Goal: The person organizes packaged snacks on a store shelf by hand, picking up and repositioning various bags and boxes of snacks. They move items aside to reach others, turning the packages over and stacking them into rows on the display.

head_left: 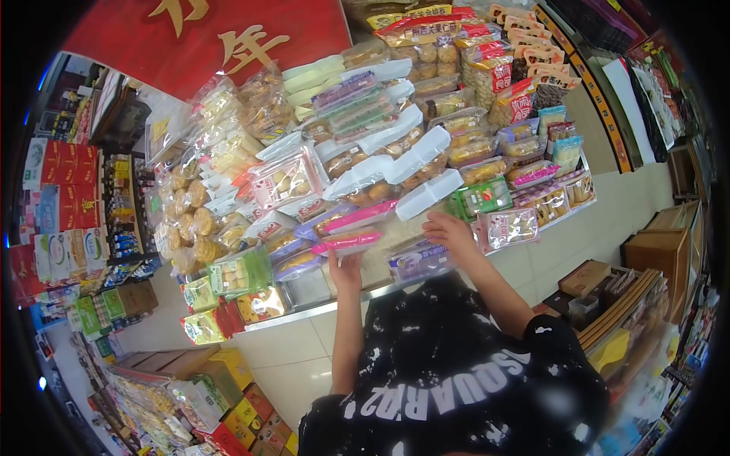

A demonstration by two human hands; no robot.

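My left hand (346, 272) is at the near part of the display table, its fingers against the underside of a pink-wrapped snack pack (351, 242). My right hand (450, 232) hovers above the table with fingers apart, holding nothing that I can see. Just below it lies a purple-wrapped pack (420, 261). A white-wrapped pack (428, 194) sits beyond my right hand, and a green pack (482, 197) lies to its right. Another pink pack (363, 216) is behind the one at my left hand.
Rows of bagged pastries (194, 220) fill the display table (304, 310). A red banner (205, 38) hangs at the far left. Stocked shelves (125, 205) stand left, wooden crates (660, 254) right, and stacked boxes (247, 414) at the lower left.
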